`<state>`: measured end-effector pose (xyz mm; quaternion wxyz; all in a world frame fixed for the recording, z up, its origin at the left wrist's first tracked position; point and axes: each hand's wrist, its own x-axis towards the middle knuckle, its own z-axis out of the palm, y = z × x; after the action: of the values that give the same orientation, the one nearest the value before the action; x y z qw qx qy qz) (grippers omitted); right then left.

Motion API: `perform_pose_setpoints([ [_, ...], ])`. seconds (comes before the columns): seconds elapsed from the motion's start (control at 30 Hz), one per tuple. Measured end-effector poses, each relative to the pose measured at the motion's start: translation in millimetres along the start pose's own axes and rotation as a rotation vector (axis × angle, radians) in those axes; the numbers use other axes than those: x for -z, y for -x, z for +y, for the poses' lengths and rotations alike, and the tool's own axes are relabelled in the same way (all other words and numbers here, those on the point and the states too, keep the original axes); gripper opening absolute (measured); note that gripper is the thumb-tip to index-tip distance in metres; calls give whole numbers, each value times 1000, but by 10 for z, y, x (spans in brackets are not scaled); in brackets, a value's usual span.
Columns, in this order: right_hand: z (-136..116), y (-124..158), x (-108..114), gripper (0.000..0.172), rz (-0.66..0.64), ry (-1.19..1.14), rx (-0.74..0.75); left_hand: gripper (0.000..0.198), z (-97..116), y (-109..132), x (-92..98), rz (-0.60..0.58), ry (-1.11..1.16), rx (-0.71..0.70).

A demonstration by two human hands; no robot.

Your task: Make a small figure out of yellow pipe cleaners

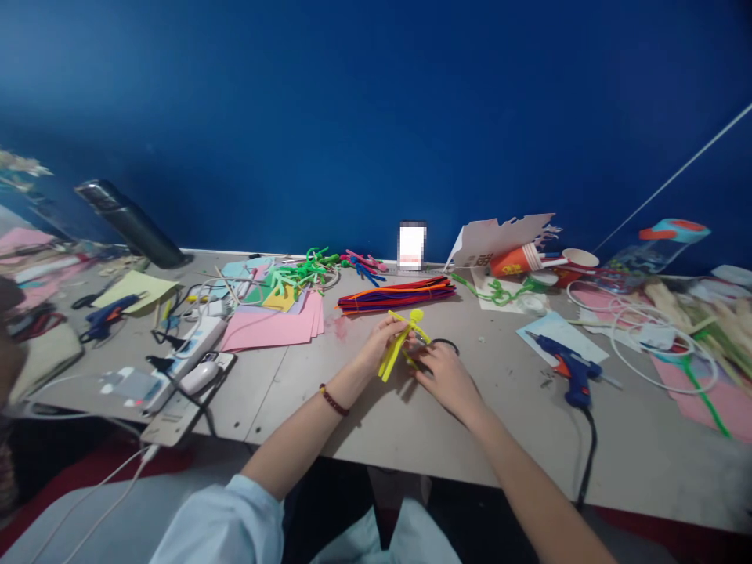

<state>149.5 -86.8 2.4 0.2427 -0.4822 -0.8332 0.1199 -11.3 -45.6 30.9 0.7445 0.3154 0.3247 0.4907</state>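
Note:
A yellow pipe-cleaner figure (394,352), with a coiled round head and long dangling legs, is held just above the table in front of me. My left hand (381,342) pinches it from the left, a dark bead bracelet on the wrist. From the other side, my right hand (445,377) has its fingers closed at a yellow strand of the same figure. Scissors (446,342) with a black handle loop show just beyond the right fingers. The right hand partly hides them, and whether it touches them I cannot tell.
Behind the hands lies a bundle of coloured pipe cleaners (396,298). Pink paper sheets (273,323) and green pipe cleaners (311,270) are to the left, with a power strip (191,352). A blue glue gun (567,364) lies right, its cord over the table's front edge.

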Motion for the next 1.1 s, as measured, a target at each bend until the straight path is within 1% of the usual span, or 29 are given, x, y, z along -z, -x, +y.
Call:
perform_pose_setpoints([
  [0.2,20,-9,-37,12,67,44,-61,24,-2,-12,0,-32,39,-6],
  [0.33,41,-8,-15,11,118,7,-137,26,13,-25,3,-21,73,-41],
  [0.4,63,1,5,10,159,-73,-247,27,20,-32,9,-18,84,-46],
  [0.47,103,11,26,9,213,-189,-395,27,30,-37,16,-9,85,-43],
  [0.5,128,14,35,10,246,-264,-457,27,35,-39,19,-4,87,-42],
  [0.57,178,15,46,15,315,-455,-528,27,44,-39,18,9,93,-46],
  [0.67,216,-1,58,28,375,-763,-560,25,53,-31,5,27,94,-58],
  [0.77,185,-22,89,39,384,-909,-590,23,59,-22,-11,51,91,-60],
  [0.87,115,-33,139,38,396,-895,-570,23,53,-31,-9,65,92,-57],
  [1.0,33,-34,179,33,421,-835,-486,22,2,-63,24,63,30,-22],
  [1.1,3,-27,177,35,409,-869,-457,23,-53,-73,41,41,-37,-51],
])
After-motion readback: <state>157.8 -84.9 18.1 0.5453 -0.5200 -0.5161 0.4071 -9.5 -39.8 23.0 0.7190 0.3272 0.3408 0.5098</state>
